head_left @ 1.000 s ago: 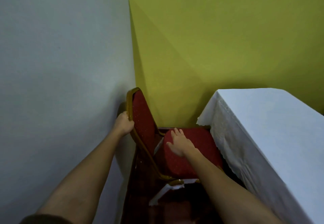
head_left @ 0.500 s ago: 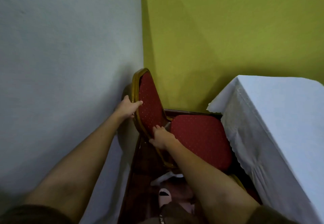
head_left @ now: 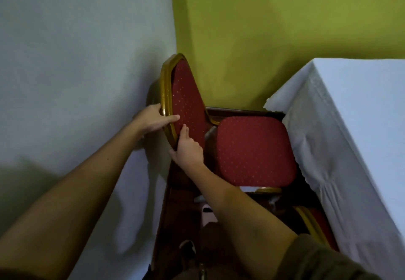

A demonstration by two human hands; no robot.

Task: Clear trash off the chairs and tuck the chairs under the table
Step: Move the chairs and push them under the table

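Over in the corner, a chair (head_left: 190, 104) with red padding and a gold frame stands between the white wall (head_left: 76, 60) and the table (head_left: 361, 108). Its back leans close to the white wall and its seat (head_left: 254, 150) faces the table. The seat's far side lies right against the hanging white tablecloth (head_left: 317, 148), but most of the seat is out in the open, not under the table.

The person is bent over it with both arms stretched out. The left hand (head_left: 152, 118) is clasped on the gold edge of the back, about halfway down, thumb across the front and fingers curled behind. The right hand (head_left: 188, 148) grasps the same edge lower down, fingers lying up against the red pad and thumb hooked round the frame.

Behind the chair is a yellow-green wall (head_left: 274, 27). Low on the right, a bit of gold frame from a second chair (head_left: 306, 218) pokes out below the cloth.
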